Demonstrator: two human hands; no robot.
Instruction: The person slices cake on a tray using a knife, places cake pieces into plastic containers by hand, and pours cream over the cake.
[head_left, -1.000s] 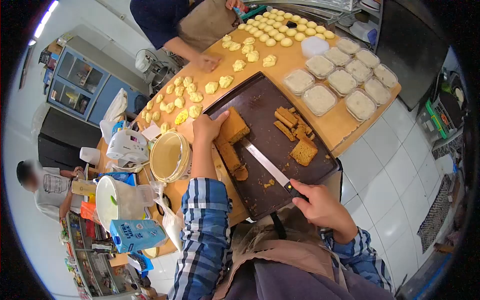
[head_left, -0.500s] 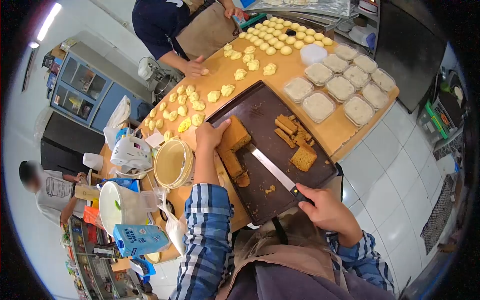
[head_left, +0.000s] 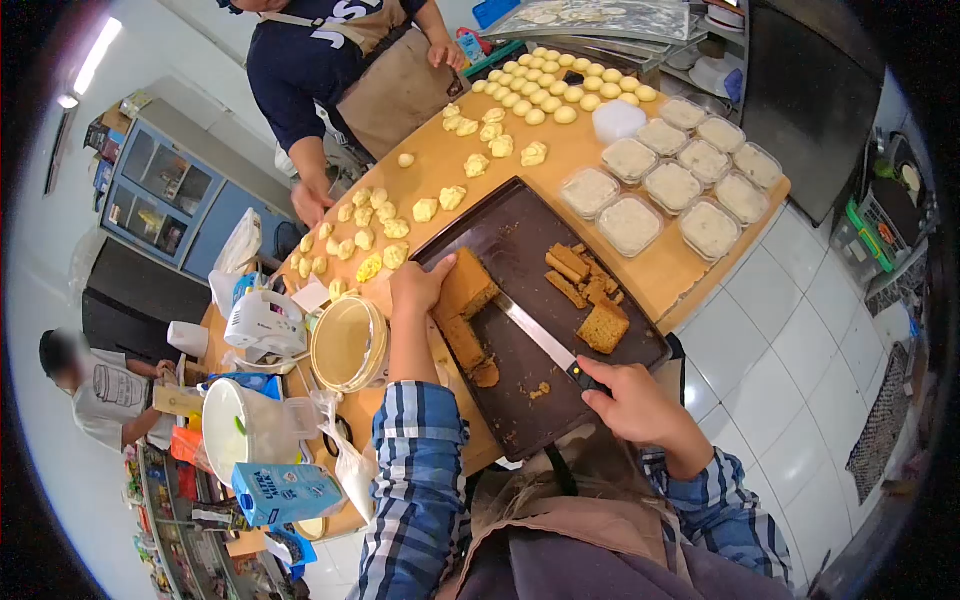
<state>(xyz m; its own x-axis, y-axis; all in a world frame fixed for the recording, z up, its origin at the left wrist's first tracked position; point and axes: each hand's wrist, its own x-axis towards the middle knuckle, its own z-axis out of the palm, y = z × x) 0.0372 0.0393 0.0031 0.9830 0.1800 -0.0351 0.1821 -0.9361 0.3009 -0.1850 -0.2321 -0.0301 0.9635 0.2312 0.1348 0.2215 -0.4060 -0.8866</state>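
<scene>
My left hand (head_left: 418,288) holds the left side of a brown sponge cake block (head_left: 468,285), its thumb lying along the top edge. My right hand (head_left: 637,402) is closed around the black handle of a long serrated knife (head_left: 540,332). The blade's far end meets the cake's right side; whether it has cut in is hard to see. Under the cake lies a dark baking tray (head_left: 510,222), with crumbs scattered over it. A cut cake piece (head_left: 603,328) and several cake strips (head_left: 567,263) sit on the tray's right half.
Several lidded clear tubs (head_left: 628,225) stand right of the tray. Dough lumps (head_left: 425,210) and round dough balls (head_left: 565,115) cover the far table. A cream-coloured tub (head_left: 348,345), mixer (head_left: 265,322) and milk carton (head_left: 287,493) crowd the left. Two other people are nearby.
My right hand and the knife have shifted slightly up and left toward the cake. Across the table, the co-worker's hand has moved left, leaving a dough ball on the tabletop.
</scene>
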